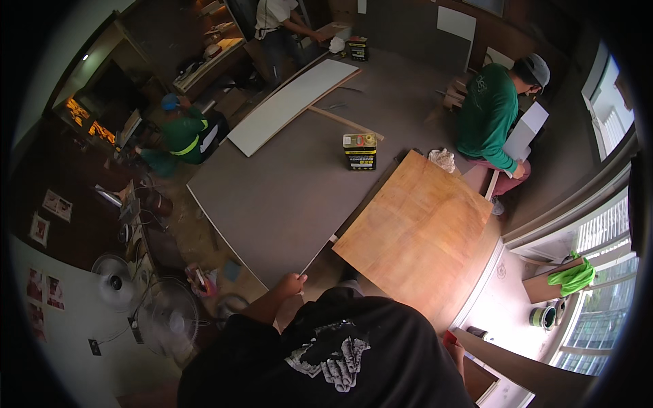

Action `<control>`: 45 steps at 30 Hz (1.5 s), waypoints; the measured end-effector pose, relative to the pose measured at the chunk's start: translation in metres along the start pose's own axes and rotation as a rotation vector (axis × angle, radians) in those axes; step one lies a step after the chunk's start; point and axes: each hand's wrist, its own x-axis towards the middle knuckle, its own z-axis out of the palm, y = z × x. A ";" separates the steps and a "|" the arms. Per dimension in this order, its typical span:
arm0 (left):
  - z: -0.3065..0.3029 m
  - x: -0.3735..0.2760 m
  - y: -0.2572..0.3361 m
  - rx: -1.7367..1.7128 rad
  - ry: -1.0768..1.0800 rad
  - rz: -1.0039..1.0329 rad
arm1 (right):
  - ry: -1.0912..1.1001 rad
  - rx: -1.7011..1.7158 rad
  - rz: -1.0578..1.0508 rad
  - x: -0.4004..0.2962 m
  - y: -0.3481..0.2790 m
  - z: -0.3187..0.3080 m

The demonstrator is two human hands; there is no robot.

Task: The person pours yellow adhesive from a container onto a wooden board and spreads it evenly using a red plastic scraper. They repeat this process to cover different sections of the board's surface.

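My left hand (292, 284) is closed at the near corner of a large grey laminate-like sheet (275, 204), its thumb along the edge. Low at the right, my right hand (455, 351) holds a small flat red object (449, 337), partly hidden by my black shirt. In front of me a bare plywood panel (418, 229) lies beside the grey sheet. A metal can of contact adhesive (360, 159) stands on the sheet. Farther back lie a long white-faced board (296, 107) and a thin wooden strip (347, 121).
A person in green (490, 112) sits at the right holding a white piece. Another (186, 132) crouches at the left; a third (278, 25) stands at the back. Two fans (171, 319) are at the lower left. A crumpled cloth (442, 160) lies by the plywood; buckets (543, 317) stand by the window.
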 end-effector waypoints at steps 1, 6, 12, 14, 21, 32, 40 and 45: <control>0.000 0.008 -0.013 0.055 0.043 0.010 | -0.012 -0.010 0.023 -0.001 -0.004 0.007; 0.000 0.088 -0.049 0.182 0.104 0.066 | 0.138 0.053 0.181 -0.018 0.010 0.009; -0.043 0.219 -0.018 0.285 -0.071 0.125 | 0.284 -0.053 0.299 -0.092 -0.005 0.056; -0.058 0.263 0.060 0.300 -0.186 0.094 | 0.355 -0.154 0.381 -0.131 -0.019 0.068; -0.146 0.491 0.165 0.179 0.076 0.332 | 0.378 -0.374 0.661 -0.218 -0.057 0.150; -0.146 0.617 0.249 0.096 -0.005 0.305 | 0.549 -0.550 1.136 -0.354 -0.105 0.202; -0.124 0.657 0.240 -0.210 -0.187 0.379 | 0.544 -0.588 1.106 -0.347 -0.127 0.210; -0.126 0.647 0.250 -0.199 -0.040 0.535 | 0.459 -0.596 1.101 -0.316 -0.150 0.218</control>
